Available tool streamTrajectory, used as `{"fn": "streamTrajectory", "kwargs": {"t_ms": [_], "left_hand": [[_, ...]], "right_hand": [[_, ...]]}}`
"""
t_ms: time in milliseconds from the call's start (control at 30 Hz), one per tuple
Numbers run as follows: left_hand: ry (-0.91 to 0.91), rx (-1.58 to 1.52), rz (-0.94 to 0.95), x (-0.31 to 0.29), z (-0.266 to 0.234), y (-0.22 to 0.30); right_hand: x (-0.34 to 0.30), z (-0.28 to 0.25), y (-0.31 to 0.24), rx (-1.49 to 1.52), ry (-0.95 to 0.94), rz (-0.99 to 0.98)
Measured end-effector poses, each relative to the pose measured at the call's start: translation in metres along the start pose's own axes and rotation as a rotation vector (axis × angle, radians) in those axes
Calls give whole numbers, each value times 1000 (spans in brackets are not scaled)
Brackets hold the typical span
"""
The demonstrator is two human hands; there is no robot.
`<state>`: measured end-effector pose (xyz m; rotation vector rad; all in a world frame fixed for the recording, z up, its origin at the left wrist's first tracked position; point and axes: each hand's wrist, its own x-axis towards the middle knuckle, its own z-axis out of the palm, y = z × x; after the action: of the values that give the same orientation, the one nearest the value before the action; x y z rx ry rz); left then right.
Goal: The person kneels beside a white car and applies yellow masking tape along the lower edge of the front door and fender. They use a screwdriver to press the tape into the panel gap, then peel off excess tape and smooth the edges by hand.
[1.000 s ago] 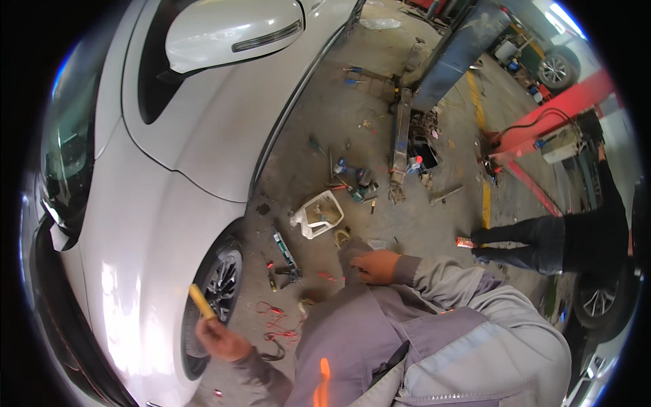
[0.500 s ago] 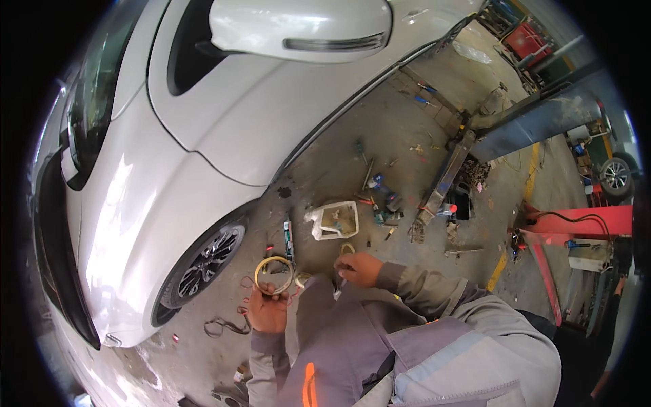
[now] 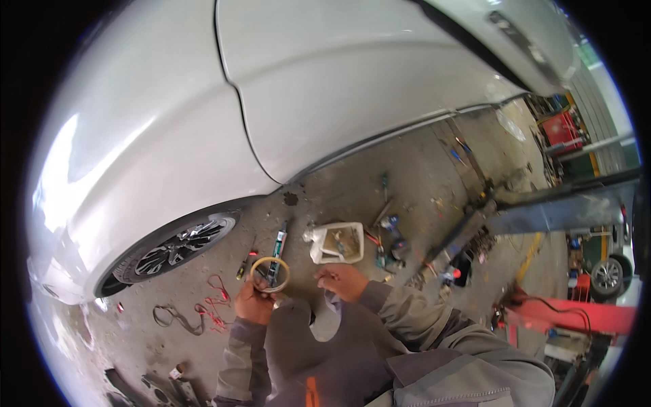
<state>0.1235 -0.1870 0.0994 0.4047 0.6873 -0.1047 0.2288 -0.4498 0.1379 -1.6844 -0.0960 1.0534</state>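
At your far left stands the car's wheel (image 3: 183,252), with a tangled red cable (image 3: 215,306) on the floor to its right. Your left hand (image 3: 253,302) has its fingers closed on the lower edge of a yellow ring-shaped roll (image 3: 272,259), held up over the floor near your knee. Your right hand (image 3: 343,281) is apart from it, fingers curled; you cannot tell whether they grip anything. Beyond it sits a white cut-open container (image 3: 357,234).
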Motion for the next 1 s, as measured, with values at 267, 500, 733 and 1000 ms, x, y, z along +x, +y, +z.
{"fn": "streamTrajectory", "kwargs": {"t_ms": [267, 500, 733, 1000], "left_hand": [[-171, -35, 4, 200, -70, -48], [-463, 13, 91, 303, -130, -57], [-342, 14, 79, 336, -141, -61], [-37, 108, 41, 330, -149, -60]], "right_hand": [[187, -51, 78, -5, -161, -289], [269, -61, 117, -125, -75, -380], [289, -47, 130, -643, 158, -770], [302, -33, 140, -1018, 322, -944]]}}
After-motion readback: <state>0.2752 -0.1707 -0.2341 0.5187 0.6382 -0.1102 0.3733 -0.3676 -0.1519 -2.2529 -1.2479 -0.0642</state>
